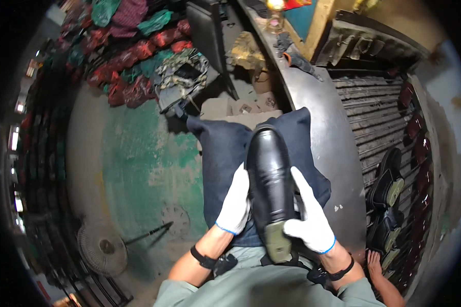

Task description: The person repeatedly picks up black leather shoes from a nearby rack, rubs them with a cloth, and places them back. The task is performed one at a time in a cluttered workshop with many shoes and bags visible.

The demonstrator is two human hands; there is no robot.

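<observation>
Fingers on both your gloved hands are wrapped around that shiny black shoe, so you've got it gripped from both sides. Your left hand sits flat along the shoe's left flank, fingers pointing up toward the toe. Your right hand cups the right flank and the heel end, with the fingers running up the side and the thumb curling in near the olive green sole at the back. The shoe lies lengthwise between your hands, toe pointing away from you, resting on a dark blue cloth spread over your lap. More black shoes sit off to your right on the slatted rack.
</observation>
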